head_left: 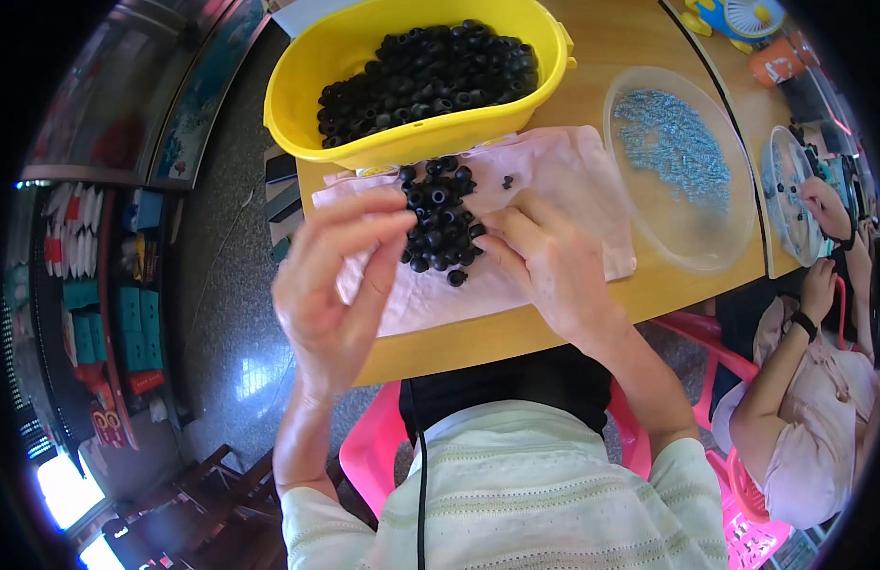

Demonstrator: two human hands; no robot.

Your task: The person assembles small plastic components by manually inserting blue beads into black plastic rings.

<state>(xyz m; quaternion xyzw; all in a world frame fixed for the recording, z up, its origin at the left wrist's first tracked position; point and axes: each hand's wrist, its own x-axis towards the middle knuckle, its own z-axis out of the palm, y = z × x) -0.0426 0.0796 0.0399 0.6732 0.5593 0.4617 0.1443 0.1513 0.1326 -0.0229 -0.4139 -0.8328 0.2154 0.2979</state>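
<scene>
A loose pile of small black ring-shaped rubber pieces [440, 214] lies on a pink cloth [564, 190] in front of me. My left hand [335, 275] hovers at the left side of the pile, thumb and fingers apart, with nothing visible between them. On the pile's right side, my right hand [549, 261] has its thumb and forefinger closed around one black rubber piece [476, 231]. A single black piece [456, 277] sits at the near edge of the pile. Two tiny dark bits [507, 181] rest on the cloth farther right.
Behind the cloth stands a yellow tub [411, 142] full of the same black pieces. A clear oval tray [640, 237] of small pale-blue parts is to the right. Beyond it, another person's hand [822, 204] works over a tray. A toy fan [744, 19] stands far right.
</scene>
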